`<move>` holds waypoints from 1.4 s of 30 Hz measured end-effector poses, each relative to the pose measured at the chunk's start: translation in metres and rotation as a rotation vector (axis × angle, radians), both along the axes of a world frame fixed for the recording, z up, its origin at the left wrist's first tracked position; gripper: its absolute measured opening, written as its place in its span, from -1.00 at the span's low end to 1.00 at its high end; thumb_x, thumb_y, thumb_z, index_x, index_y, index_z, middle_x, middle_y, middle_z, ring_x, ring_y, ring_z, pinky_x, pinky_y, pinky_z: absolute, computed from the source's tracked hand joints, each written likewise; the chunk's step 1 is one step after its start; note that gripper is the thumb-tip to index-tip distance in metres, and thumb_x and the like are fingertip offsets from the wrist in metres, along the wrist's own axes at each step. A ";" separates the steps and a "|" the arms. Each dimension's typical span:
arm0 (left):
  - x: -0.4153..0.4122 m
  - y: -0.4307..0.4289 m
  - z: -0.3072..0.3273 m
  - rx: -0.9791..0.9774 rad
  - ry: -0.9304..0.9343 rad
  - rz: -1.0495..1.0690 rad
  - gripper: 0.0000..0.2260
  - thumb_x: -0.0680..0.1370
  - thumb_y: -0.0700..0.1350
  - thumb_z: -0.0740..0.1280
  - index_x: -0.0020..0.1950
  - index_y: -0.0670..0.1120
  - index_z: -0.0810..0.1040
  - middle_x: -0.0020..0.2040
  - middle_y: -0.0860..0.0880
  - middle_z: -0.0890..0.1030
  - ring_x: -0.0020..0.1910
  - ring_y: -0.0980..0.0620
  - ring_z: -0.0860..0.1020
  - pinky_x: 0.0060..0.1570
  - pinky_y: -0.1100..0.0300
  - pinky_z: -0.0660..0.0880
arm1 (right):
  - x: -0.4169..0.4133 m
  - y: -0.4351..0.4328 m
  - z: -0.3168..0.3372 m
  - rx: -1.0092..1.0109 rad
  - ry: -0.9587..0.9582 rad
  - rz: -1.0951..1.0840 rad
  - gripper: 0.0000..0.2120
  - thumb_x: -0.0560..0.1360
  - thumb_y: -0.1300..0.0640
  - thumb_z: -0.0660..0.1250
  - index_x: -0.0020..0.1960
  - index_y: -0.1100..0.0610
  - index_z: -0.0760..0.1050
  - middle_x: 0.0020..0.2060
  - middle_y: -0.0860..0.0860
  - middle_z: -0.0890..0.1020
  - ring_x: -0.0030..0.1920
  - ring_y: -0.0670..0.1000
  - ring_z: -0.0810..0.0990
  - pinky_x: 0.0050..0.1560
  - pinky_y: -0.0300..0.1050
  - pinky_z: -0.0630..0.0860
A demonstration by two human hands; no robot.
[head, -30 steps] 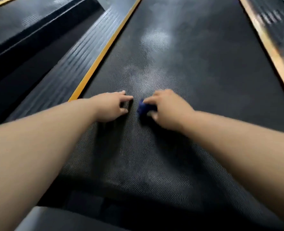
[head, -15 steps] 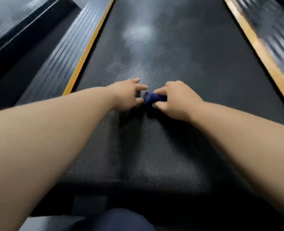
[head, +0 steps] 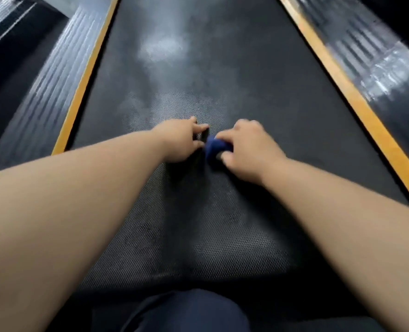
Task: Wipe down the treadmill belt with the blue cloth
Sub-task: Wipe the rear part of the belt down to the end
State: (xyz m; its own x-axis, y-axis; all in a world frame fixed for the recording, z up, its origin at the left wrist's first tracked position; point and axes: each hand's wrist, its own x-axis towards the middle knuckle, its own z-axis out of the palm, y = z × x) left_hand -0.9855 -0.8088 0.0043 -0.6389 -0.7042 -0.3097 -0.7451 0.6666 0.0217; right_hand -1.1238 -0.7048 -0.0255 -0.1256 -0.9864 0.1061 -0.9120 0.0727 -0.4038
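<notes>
The blue cloth (head: 213, 147) is bunched into a small wad on the dark textured treadmill belt (head: 198, 68), near the belt's middle. My right hand (head: 249, 152) grips the wad from the right, fingers curled over it and thumb under its near side, so most of the cloth is hidden. My left hand (head: 180, 140) rests on the belt just left of the cloth. Its forefinger and thumb point toward the wad with a small dark gap between them, and it holds nothing.
Orange strips border the belt on the left (head: 83, 87) and right (head: 347, 92), with ribbed grey side rails (head: 42, 87) outside them. A pale sheen (head: 160, 47) lies on the belt farther ahead. My knee in dark trousers (head: 189, 312) is at the bottom edge.
My left hand has closed in on the cloth from the left. Both hands stay near the belt's middle, the right still gripping the wad. The view has tipped down and my knee has appeared.
</notes>
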 end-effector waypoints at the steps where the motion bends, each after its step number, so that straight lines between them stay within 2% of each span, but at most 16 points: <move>1: 0.000 0.001 -0.003 0.011 -0.022 -0.004 -0.51 0.61 0.09 0.18 0.52 0.15 0.14 0.56 0.02 0.05 0.52 -0.01 0.12 0.42 0.14 0.09 | -0.018 -0.011 0.002 -0.006 0.020 -0.116 -0.73 0.44 0.03 0.29 0.12 -0.12 0.55 0.01 0.10 0.44 0.16 0.19 0.38 0.19 -0.02 0.40; 3: 0.004 -0.002 -0.003 0.040 -0.040 -0.013 -0.51 0.63 0.09 0.14 0.54 0.16 0.08 0.57 0.02 -0.01 0.53 0.03 0.05 0.44 0.14 0.04 | -0.048 -0.023 0.002 0.001 0.013 -0.327 -0.74 0.45 0.03 0.28 0.13 -0.10 0.56 0.05 0.12 0.43 0.18 0.20 0.36 0.20 -0.01 0.39; 5: 0.004 -0.006 -0.002 0.063 -0.048 -0.025 -0.51 0.63 0.09 0.14 0.54 0.15 0.07 0.57 0.02 -0.03 0.53 0.04 0.03 0.45 0.12 0.01 | -0.051 -0.018 -0.003 0.010 0.000 -0.375 -0.74 0.47 0.02 0.25 0.13 -0.04 0.55 0.08 0.14 0.44 0.18 0.22 0.38 0.18 -0.01 0.38; 10: 0.000 -0.001 -0.004 0.033 -0.087 -0.035 -0.49 0.64 0.04 0.11 0.56 0.07 0.03 0.57 -0.07 -0.04 0.54 -0.02 0.02 0.47 0.09 0.01 | 0.026 0.038 -0.011 -0.068 -0.007 -0.085 -0.68 0.47 -0.03 0.22 0.19 0.00 0.52 0.08 0.10 0.45 0.13 0.17 0.38 0.18 -0.04 0.38; 13: -0.005 0.001 -0.005 0.006 -0.122 -0.024 -0.50 0.65 0.04 0.10 0.56 0.06 0.02 0.57 -0.08 -0.04 0.53 -0.05 0.04 0.47 0.06 0.03 | 0.007 0.035 -0.003 -0.039 0.008 -0.019 -0.67 0.46 -0.09 0.24 0.18 -0.04 0.52 0.09 0.09 0.45 0.17 0.16 0.38 0.23 0.01 0.39; 16: -0.003 0.003 -0.005 -0.011 -0.122 0.003 -0.51 0.65 0.04 0.08 0.56 0.08 0.02 0.57 -0.07 -0.03 0.53 -0.07 0.06 0.47 0.03 0.06 | -0.052 0.020 0.005 0.002 0.098 -0.278 -0.70 0.44 -0.04 0.24 0.14 -0.06 0.56 0.10 0.15 0.44 0.19 0.24 0.37 0.18 0.02 0.41; 19: -0.005 0.007 -0.005 0.007 -0.123 0.013 -0.52 0.66 0.00 0.05 0.56 0.05 -0.01 0.57 -0.08 -0.05 0.54 -0.08 0.03 0.48 0.01 0.04 | -0.069 0.030 0.002 0.023 0.126 -0.481 -0.74 0.48 0.07 0.25 0.13 0.09 0.54 0.14 0.16 0.42 0.19 0.24 0.35 0.15 0.02 0.40; 23: -0.009 0.017 0.001 0.019 -0.020 0.064 -0.54 0.65 -0.07 0.10 0.54 0.07 0.11 0.57 -0.06 0.01 0.53 -0.04 0.07 0.44 0.14 0.02 | -0.001 0.039 -0.002 -0.024 0.050 -0.287 -0.66 0.50 0.02 0.21 0.19 0.16 0.50 0.17 0.16 0.44 0.17 0.21 0.38 0.15 -0.03 0.39; 25: -0.012 0.023 0.003 -0.003 0.075 0.046 -0.58 0.64 -0.10 0.15 0.50 0.10 0.23 0.56 -0.02 0.10 0.51 0.01 0.13 0.41 0.25 0.05 | 0.031 0.046 -0.003 -0.049 0.018 -0.126 -0.68 0.50 0.02 0.21 0.18 0.14 0.50 0.15 0.13 0.44 0.16 0.20 0.39 0.16 -0.02 0.40; 27: -0.016 0.030 0.000 -0.019 0.123 0.004 -0.60 0.63 -0.10 0.16 0.47 0.12 0.30 0.54 0.02 0.16 0.50 0.03 0.17 0.40 0.25 0.07 | 0.023 0.051 0.000 -0.063 0.030 -0.083 -0.73 0.50 0.04 0.22 0.16 0.09 0.50 0.15 0.12 0.44 0.16 0.19 0.38 0.17 -0.02 0.39; 30: -0.018 0.042 -0.006 -0.013 0.113 0.001 -0.60 0.63 -0.04 0.16 0.47 0.19 0.27 0.54 0.09 0.14 0.50 0.03 0.17 0.43 0.14 0.10 | -0.040 0.055 0.005 -0.041 0.063 -0.274 -0.75 0.48 0.08 0.23 0.12 -0.01 0.56 0.10 0.18 0.47 0.13 0.24 0.43 0.12 -0.06 0.40; 32: -0.018 0.047 -0.007 -0.013 0.105 0.012 -0.59 0.65 -0.02 0.13 0.49 0.19 0.22 0.55 0.10 0.11 0.51 0.04 0.12 0.43 0.14 0.07 | -0.083 0.066 0.009 0.000 0.076 -0.487 -0.75 0.49 0.09 0.24 0.13 0.06 0.56 0.10 0.20 0.45 0.15 0.27 0.42 0.11 -0.04 0.40; 34: -0.021 0.050 -0.004 0.012 0.086 0.026 -0.59 0.65 -0.03 0.11 0.51 0.15 0.19 0.56 0.08 0.09 0.52 0.04 0.09 0.43 0.15 0.05 | -0.085 0.070 0.010 0.046 0.138 -0.576 -0.70 0.50 0.07 0.25 0.19 0.16 0.50 0.14 0.19 0.43 0.18 0.25 0.38 0.11 0.00 0.40; 36: -0.025 0.051 0.000 0.038 0.068 0.031 -0.58 0.65 -0.05 0.11 0.52 0.13 0.19 0.56 0.06 0.09 0.52 0.02 0.11 0.43 0.15 0.05 | -0.052 0.065 0.010 0.020 0.082 -0.536 -0.67 0.51 0.06 0.26 0.21 0.18 0.48 0.18 0.16 0.42 0.20 0.22 0.37 0.10 0.00 0.42; 39: -0.024 0.047 0.000 0.041 0.074 0.024 -0.58 0.64 -0.10 0.11 0.50 0.11 0.22 0.56 0.03 0.10 0.51 0.02 0.13 0.42 0.21 0.05 | 0.008 0.057 0.002 -0.052 -0.001 -0.307 -0.70 0.52 0.05 0.22 0.20 0.14 0.48 0.18 0.12 0.43 0.19 0.17 0.38 0.12 -0.05 0.40; 42: -0.018 0.045 -0.005 0.034 0.090 0.015 -0.53 0.62 -0.17 0.09 0.50 0.14 0.21 0.55 0.07 0.09 0.52 0.06 0.12 0.43 0.22 0.05 | 0.008 0.057 -0.002 -0.063 0.003 -0.198 -0.71 0.51 0.06 0.22 0.20 0.11 0.47 0.15 0.11 0.43 0.17 0.16 0.37 0.13 -0.06 0.39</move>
